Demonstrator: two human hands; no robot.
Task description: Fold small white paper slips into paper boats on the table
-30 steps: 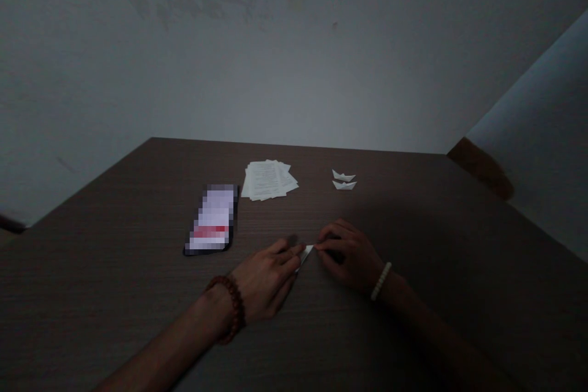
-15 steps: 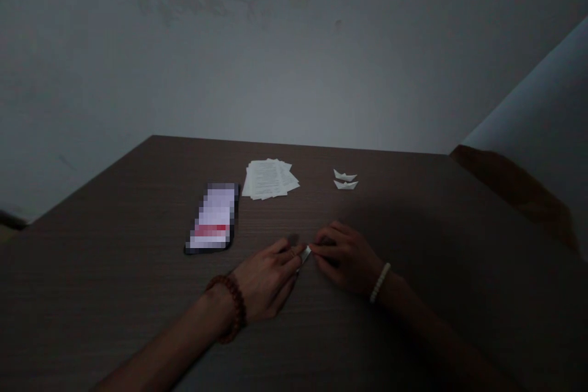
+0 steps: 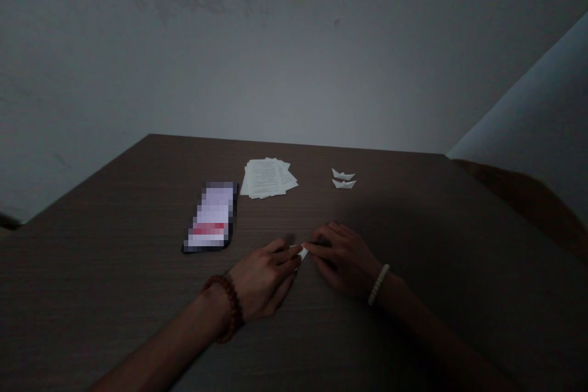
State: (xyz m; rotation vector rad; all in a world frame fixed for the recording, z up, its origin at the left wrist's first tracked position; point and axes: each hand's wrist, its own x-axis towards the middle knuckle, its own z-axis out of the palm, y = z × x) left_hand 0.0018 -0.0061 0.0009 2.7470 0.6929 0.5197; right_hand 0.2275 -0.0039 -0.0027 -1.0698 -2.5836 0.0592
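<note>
A small folded piece of white paper (image 3: 302, 253) lies on the table between my hands, mostly covered by fingers. My left hand (image 3: 266, 275), with a brown bead bracelet at the wrist, presses the paper down with its fingers close together. From the other side my right hand (image 3: 342, 257), wearing a pale bead bracelet, pinches the paper's upper corner with thumb and forefinger. Two small white paper boats (image 3: 343, 184) sit one behind the other, beyond my right hand.
A stack of printed paper sheets (image 3: 266, 179) lies fanned out toward the back of the brown wooden table (image 3: 138, 196). Left of my hands rests a phone (image 3: 211, 214) with its screen lit and blurred. A stained wall (image 3: 294, 73) rises behind the table.
My right hand's fingertips have shifted slightly left, toward my left hand, along with the paper's corner. Less of the paper shows now. My left hand stays nearly in place.
</note>
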